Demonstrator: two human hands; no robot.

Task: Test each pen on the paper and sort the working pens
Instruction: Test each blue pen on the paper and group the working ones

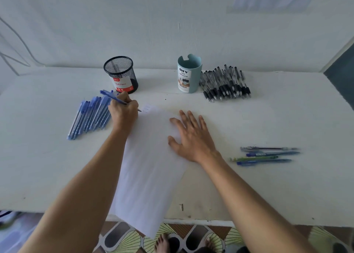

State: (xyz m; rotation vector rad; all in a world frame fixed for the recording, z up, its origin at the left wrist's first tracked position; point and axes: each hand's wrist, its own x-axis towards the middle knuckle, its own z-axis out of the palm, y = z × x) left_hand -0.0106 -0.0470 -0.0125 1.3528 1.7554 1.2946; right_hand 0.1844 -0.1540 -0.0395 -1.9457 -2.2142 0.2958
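From the head camera I look down on a white table [268,118] pushed against a pale, plain wall [172,23], with a few small specks and chips on the tabletop near its front edge. A sheet of paper [151,166] lies lengthwise in the middle, its near end hanging over the table's front edge. The left hand [124,113] has its fingers curled tight around a blue pen [113,97], whose tip touches the paper's far left corner, beside a few faint marks. The right hand [191,136] lies flat on the paper's right side, fingers straight and spread apart, pressing the sheet down. Just left of the writing hand is a row of blue pens [90,115] lying side by side on the table. Behind them, near the wall, stands a black mesh cup [122,74] with a red-and-white label. Further right stands a pale teal cup [188,74] labelled as a desk organizer, and just beside it a heap of black pens [226,84]. Well apart, at the right of the table, four pens [266,156] lie parallel. A dark panel [342,74] shows at the far right edge. Below the table I see a patterned floor [122,239] and bare feet [162,243].
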